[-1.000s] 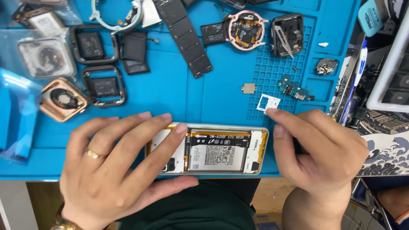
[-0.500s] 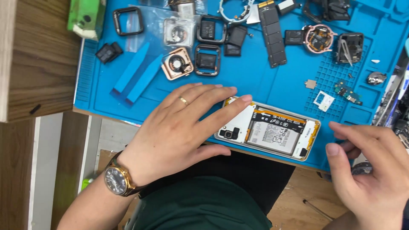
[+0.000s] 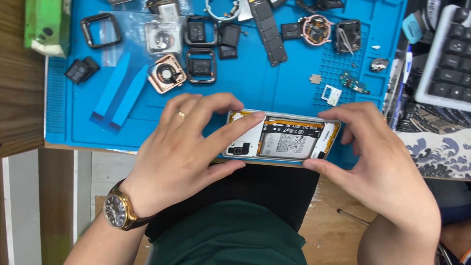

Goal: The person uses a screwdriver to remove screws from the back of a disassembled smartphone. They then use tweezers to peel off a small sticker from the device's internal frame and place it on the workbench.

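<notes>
— Where is the phone, and who has it?

— The opened smartphone (image 3: 282, 138), back cover off and battery showing, lies flat at the near edge of the blue repair mat (image 3: 255, 83), on the desk (image 3: 19, 98). Both hands are on it. The left hand (image 3: 184, 147) covers its left end: the index finger lies across the top near the camera module, the thumb presses the near edge, so its fingers are closed around that end. A gold ring sits on one finger and a wristwatch (image 3: 117, 211) with a dark dial is on the wrist.

— And the other hand?

— The right hand (image 3: 382, 162) pinches the right end, the fingers curled over the far edge and the thumb on the near edge. Its fingers are narrow, holding the phone's frame between them.

— What lies around it on the mat?

— Well apart from the phone, toward the far side: a rose-gold smartwatch case (image 3: 167, 73) lying open, a dark square watch frame (image 3: 201, 66) just beside it, and another empty frame (image 3: 100, 32) farther left. Two blue plastic strips (image 3: 120, 91) lie slanted near the left hand. A long dark circuit strip (image 3: 269, 29) runs toward the far edge, and a small white SIM tray (image 3: 331, 94) rests near the right hand's fingertips, not touching them.

— Anything off the mat?

— A keyboard (image 3: 449, 54) at the right, and a green box (image 3: 48, 24) at the far left corner.
</notes>
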